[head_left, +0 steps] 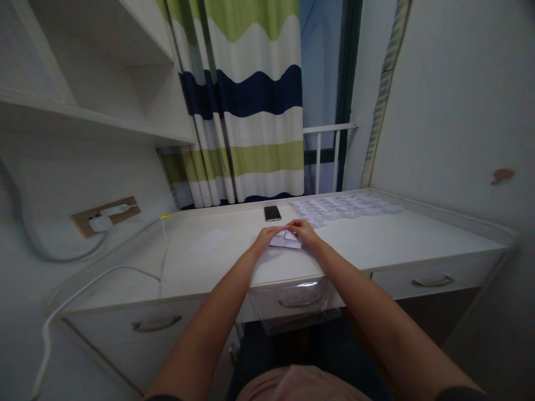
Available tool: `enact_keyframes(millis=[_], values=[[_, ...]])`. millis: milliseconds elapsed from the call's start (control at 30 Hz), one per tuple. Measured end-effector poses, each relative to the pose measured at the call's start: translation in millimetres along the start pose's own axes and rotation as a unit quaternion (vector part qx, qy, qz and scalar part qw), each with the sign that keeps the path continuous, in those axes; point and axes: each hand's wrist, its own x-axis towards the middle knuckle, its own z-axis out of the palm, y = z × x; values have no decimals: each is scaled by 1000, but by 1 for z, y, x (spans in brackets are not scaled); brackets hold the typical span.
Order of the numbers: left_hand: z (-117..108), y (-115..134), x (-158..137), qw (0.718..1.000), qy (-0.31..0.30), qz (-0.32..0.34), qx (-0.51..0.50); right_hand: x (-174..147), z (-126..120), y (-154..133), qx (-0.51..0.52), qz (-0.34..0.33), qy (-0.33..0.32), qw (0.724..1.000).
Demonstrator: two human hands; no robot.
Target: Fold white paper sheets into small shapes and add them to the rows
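Observation:
A partly folded piece of white paper (285,241) lies at the desk's front middle, between my two hands. My left hand (266,236) grips its far left edge, with the fingertips meeting those of the other hand. From the right, my right hand (302,229) pinches the top of the paper, its fingers bent and closed. A small flap stands up near the right fingertips. Just beyond the hands lies a dark phone (272,213), flat on the white desk (234,262).
Rows of small folded white papers (346,207) cover the back right of the desk. Flat white sheets (210,240) lie at left. A white cable (112,269) crosses the left edge. Clear plastic (292,312) hangs over the middle drawer. A shelf (100,120) juts out upper left.

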Motion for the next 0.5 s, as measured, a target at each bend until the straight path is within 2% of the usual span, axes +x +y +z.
enact_keyframes(millis=[200,367,500], values=[[-1,-9,4,992,37,-58,-109,-2,3,-3,-33,-49,-51,997],[1,-11,4,987,14,-133,-94,-2,3,-2,-57,-76,-47,994],[2,-8,2,986,-10,-145,-76,0,3,-2,-67,-85,-40,993]])
